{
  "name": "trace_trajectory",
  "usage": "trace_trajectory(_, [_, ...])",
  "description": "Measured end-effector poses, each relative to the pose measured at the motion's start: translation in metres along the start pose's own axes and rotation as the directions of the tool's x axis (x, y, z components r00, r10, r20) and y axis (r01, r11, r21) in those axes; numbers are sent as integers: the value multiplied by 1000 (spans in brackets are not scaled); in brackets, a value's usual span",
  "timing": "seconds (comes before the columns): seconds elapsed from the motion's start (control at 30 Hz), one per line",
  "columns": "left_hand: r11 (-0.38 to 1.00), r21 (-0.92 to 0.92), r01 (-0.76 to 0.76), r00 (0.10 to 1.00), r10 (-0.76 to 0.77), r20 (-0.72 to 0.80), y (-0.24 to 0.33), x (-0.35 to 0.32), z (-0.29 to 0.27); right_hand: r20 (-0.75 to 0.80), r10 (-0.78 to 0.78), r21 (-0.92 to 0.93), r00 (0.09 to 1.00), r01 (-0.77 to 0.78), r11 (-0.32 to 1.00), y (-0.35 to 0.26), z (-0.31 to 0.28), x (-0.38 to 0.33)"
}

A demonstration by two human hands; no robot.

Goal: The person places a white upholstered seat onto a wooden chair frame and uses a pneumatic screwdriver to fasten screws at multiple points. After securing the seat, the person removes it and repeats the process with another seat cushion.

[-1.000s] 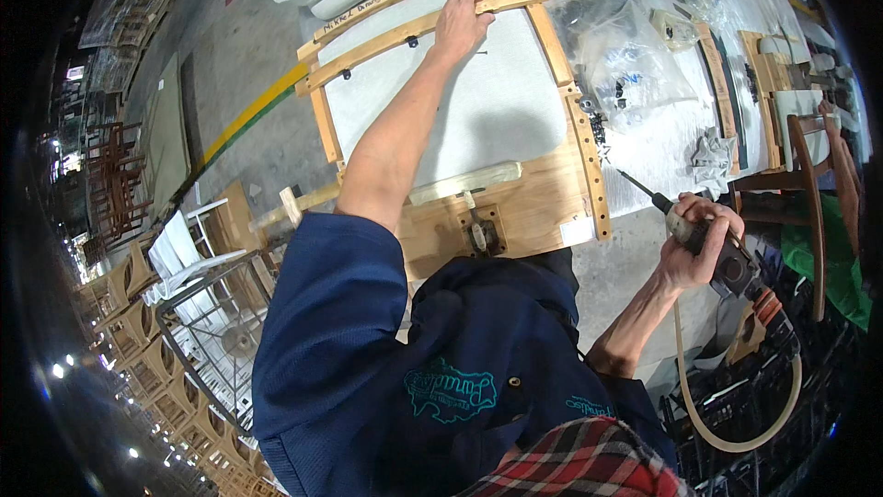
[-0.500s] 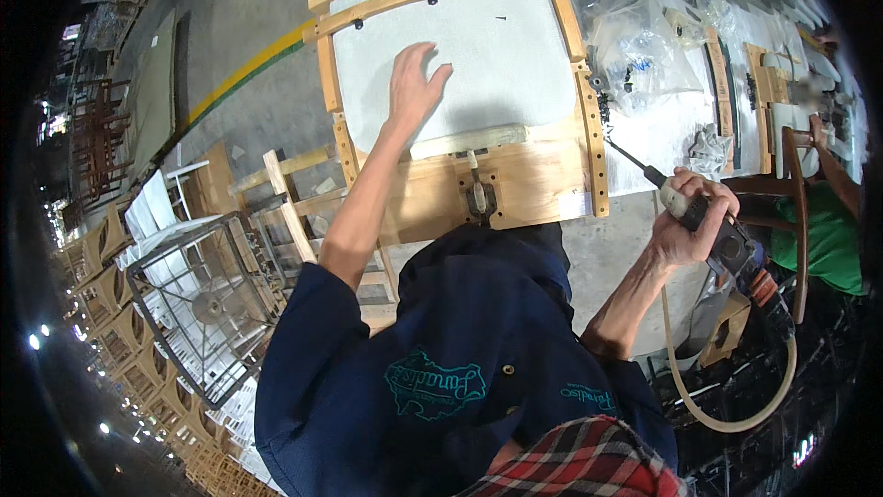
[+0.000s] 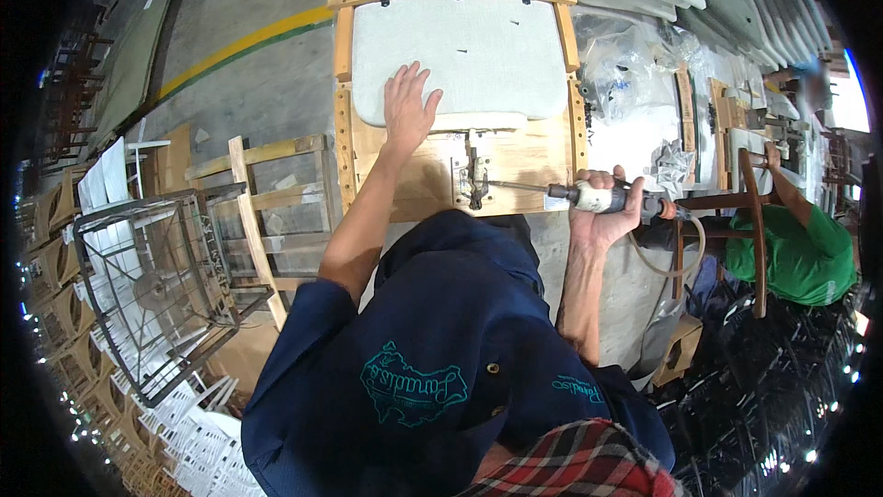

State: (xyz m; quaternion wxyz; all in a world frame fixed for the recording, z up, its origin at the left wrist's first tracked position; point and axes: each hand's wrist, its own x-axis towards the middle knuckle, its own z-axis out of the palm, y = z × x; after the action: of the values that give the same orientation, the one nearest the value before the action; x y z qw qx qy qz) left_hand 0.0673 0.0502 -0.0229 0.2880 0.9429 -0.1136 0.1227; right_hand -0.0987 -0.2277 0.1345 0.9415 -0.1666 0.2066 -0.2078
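The wooden seat frame (image 3: 543, 159) with its pale cushion (image 3: 469, 46) lies flat on the surface at twelve o'clock from the person, the plywood end nearest them. Since a second ago the left hand (image 3: 407, 109) has come back from the far rail and now lies flat, fingers spread and holding nothing, on the cushion's near edge at eleven o'clock; the pressure looks meant to pin the pad while fastening goes on. The right hand (image 3: 600, 212) has swung in from three o'clock, its fingers wrapped tight round a power screwdriver (image 3: 607, 197), whose long bit now lies level and points at the metal bracket (image 3: 473, 177) in the plywood's middle, so driving at that bracket seems to be starting. Whether the bit tip sits on a screw is too small to tell. The tool's hose (image 3: 664, 267) drops behind the forearm. At three o'clock a person in green (image 3: 798, 253) sits partly cut off by dark chair rails.
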Motion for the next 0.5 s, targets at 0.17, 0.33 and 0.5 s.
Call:
trace_trajectory(0.17, [995, -100, 8, 996, 1, 92, -15, -2, -9, 44, 53, -19, 998, -52, 998, 17, 4, -26])
trace_trajectory(0.33, [994, -107, -15, 987, 31, 155, -17, -10, -24, 129, 31, -35, 991, -26, 999, 24, 14, -36])
trace_trajectory(0.5, [994, -113, -15, 994, 28, 107, -17, -21, -26, 162, 8, -54, 987, 1, 999, 26, 29, -37])
